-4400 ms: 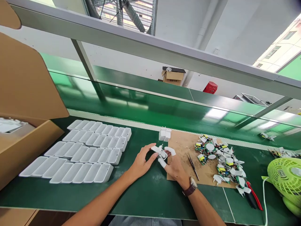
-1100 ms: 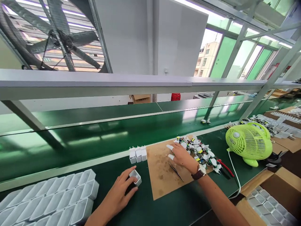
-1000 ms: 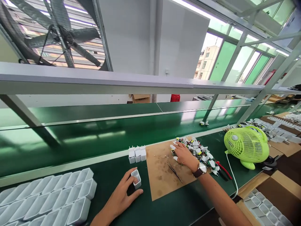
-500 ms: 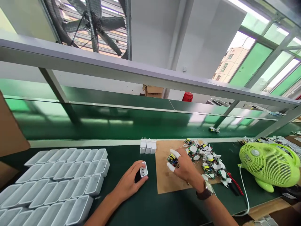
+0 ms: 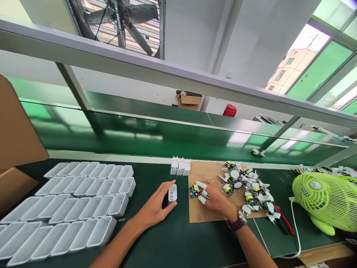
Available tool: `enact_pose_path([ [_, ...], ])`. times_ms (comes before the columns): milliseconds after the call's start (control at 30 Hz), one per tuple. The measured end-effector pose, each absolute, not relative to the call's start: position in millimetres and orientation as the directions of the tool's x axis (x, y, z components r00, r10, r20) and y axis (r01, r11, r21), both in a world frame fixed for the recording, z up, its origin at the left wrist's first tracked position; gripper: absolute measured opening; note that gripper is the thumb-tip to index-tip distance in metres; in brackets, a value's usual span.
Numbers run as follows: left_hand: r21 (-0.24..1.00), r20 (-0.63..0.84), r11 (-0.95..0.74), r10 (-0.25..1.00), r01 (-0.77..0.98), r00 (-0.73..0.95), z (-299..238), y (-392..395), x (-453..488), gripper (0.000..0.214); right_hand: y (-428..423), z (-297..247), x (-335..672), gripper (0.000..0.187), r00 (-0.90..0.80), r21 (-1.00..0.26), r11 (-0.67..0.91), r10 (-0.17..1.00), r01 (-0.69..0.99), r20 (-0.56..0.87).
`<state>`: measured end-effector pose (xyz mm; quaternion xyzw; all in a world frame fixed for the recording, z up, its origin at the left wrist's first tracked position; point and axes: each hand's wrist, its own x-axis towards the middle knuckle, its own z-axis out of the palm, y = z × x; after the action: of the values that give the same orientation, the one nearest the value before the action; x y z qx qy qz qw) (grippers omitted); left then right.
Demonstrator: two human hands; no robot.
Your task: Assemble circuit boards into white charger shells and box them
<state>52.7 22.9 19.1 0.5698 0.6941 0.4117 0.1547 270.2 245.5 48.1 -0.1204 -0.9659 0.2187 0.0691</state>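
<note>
My left hand (image 5: 155,207) is curved round a white plastic charger housing (image 5: 173,193), its thumb and fingers on the sides; two port slots show in the housing's end. White finger covers sit on the fingertips of my right hand (image 5: 214,199). Between those fingers is a small circuit board (image 5: 193,191) with a yellow component, held just above the brown cardboard sheet (image 5: 200,216). The board and the housing are apart. Right of that hand lies a heap of circuit boards with white plug parts (image 5: 248,186).
Rows of open white housings (image 5: 95,208) cover the left of the bench. Several white chargers (image 5: 180,166) with prongs stand at the back. Red-handled pliers (image 5: 285,220) and a green fan (image 5: 320,199) are on the right. A metal rail (image 5: 178,76) crosses above the bench.
My right hand has moved left with the circuit board, nearer the housing, and the board now sticks out past the fingertips. My left hand keeps hold of the housing. The view has shifted slightly.
</note>
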Motion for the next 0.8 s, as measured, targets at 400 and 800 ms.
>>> enact_pose_path([
  [400, 0.826, 0.217, 0.054, 0.889, 0.562, -0.403, 10.2, 23.0, 55.1, 0.092, 219.2, 57.6, 231.3, 0.065, -0.779, -0.453, 0.879, 0.178, -0.150, 0.602],
  [800, 0.770, 0.394, -0.044, 0.817, 0.636, -0.421, -3.3, 28.6, 55.8, 0.074, 204.3, 56.8, 242.8, 0.057, -0.655, -0.333, 0.923, 0.133, -0.191, 0.744],
])
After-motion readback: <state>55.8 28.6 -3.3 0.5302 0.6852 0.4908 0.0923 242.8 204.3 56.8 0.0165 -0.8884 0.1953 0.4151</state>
